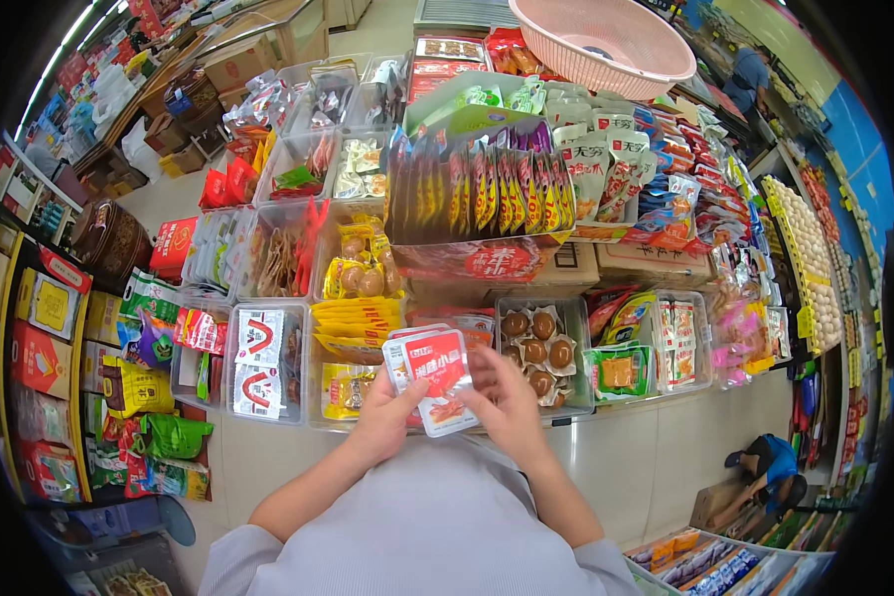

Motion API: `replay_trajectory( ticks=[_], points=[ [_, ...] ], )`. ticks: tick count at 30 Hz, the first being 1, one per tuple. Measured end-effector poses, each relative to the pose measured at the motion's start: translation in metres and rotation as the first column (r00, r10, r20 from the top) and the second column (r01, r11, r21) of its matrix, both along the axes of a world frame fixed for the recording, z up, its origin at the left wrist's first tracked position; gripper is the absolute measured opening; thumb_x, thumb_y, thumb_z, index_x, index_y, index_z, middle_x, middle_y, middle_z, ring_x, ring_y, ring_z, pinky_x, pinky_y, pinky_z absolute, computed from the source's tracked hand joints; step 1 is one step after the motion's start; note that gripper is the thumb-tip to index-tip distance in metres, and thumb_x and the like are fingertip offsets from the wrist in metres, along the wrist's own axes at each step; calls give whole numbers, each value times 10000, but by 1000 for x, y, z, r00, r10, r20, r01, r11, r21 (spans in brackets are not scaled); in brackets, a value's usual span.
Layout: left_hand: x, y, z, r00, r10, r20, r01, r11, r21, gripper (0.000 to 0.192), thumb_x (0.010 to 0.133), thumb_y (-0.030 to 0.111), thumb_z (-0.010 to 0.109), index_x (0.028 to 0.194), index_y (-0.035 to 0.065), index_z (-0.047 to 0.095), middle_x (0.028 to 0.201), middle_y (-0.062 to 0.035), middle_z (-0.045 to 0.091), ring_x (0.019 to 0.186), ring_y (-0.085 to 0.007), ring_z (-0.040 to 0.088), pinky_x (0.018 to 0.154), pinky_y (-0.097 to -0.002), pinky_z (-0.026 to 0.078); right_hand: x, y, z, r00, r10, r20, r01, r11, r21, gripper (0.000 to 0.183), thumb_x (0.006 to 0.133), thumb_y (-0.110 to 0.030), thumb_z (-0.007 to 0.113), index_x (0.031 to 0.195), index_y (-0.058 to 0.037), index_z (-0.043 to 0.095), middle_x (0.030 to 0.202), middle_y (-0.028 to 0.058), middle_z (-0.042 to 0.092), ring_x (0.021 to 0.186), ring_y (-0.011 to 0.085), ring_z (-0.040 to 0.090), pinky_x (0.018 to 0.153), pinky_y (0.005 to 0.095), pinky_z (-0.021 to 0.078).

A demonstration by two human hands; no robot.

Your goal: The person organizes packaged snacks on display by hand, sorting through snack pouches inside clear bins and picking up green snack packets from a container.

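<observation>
Several red and white packaged snack packs [442,372] lie stacked and slightly fanned in front of my body. My left hand [387,410] grips them from the left, its thumb across the front pack. At their right side is my right hand [503,398], fingers spread and slightly blurred, the thumb near the lower right edge; whether it grips them is unclear. Behind the packs, a clear bin with yellow packets [357,320] is at the left and a clear bin of brown eggs [542,328] at the right.
A cardboard display box of upright snack packets [484,257] stands beyond the bins. A pink plastic basket [670,67] sits at the back. Clear bins with white packets [259,335] and green packets [622,370] flank the middle. A person in blue [778,465] crouches at the lower right.
</observation>
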State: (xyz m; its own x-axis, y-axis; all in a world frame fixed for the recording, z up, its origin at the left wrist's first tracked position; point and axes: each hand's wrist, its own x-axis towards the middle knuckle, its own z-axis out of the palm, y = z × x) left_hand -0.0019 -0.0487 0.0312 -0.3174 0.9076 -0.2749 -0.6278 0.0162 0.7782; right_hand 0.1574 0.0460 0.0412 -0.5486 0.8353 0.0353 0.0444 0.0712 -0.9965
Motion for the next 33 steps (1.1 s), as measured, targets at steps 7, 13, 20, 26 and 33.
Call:
replay_trajectory(
  ticks=[7, 13, 20, 26, 33],
  points=[
    [0, -3, 5, 993, -16, 115, 29, 993, -119, 436, 1051, 114, 534, 1462, 51, 403, 1375, -79, 576, 1234, -177, 587, 1053, -368, 493, -7, -12, 3, 986, 77, 149, -55, 987, -148, 351, 918, -135, 767, 1201, 12, 619, 1038, 64, 731, 913, 113, 692, 809, 284, 568],
    [-1, -2, 11, 997, -42, 63, 40, 999, 22, 427, 1046, 76, 512, 1457, 37, 402, 1407, -103, 552, 1268, -184, 566, 1058, -365, 494, -4, -8, -8, 999, 5, -49, -21, 945, -328, 260, 955, -91, 716, 1168, 31, 630, 1056, 81, 730, 902, 107, 700, 798, 271, 587],
    [-4, -3, 6, 997, 60, -52, -62, 998, -30, 447, 1000, 17, 591, 1419, 45, 440, 1368, -96, 592, 1218, -179, 606, 1030, -371, 521, -4, -9, -2, 976, -78, -202, -28, 880, -474, 278, 952, -83, 716, 1196, 20, 629, 1092, 87, 728, 907, 137, 708, 812, 299, 592],
    [-6, -5, 0, 989, 102, 106, -97, 994, -47, 441, 1010, 101, 636, 1414, 77, 461, 1344, -77, 610, 1192, -188, 624, 1015, -388, 536, -6, -9, -4, 956, -135, -260, -33, 833, -553, 286, 949, -57, 703, 1215, 5, 623, 1121, 87, 718, 957, 136, 691, 861, 313, 575],
    [-9, -8, 2, 979, 120, 166, -116, 993, -33, 436, 1037, 173, 611, 1435, 104, 448, 1365, -64, 592, 1225, -193, 605, 1020, -398, 533, -2, 1, 4, 924, -238, -299, 57, 860, -507, 260, 966, -43, 666, 1215, 2, 609, 1129, 73, 711, 939, 119, 686, 848, 292, 566]
  ],
)
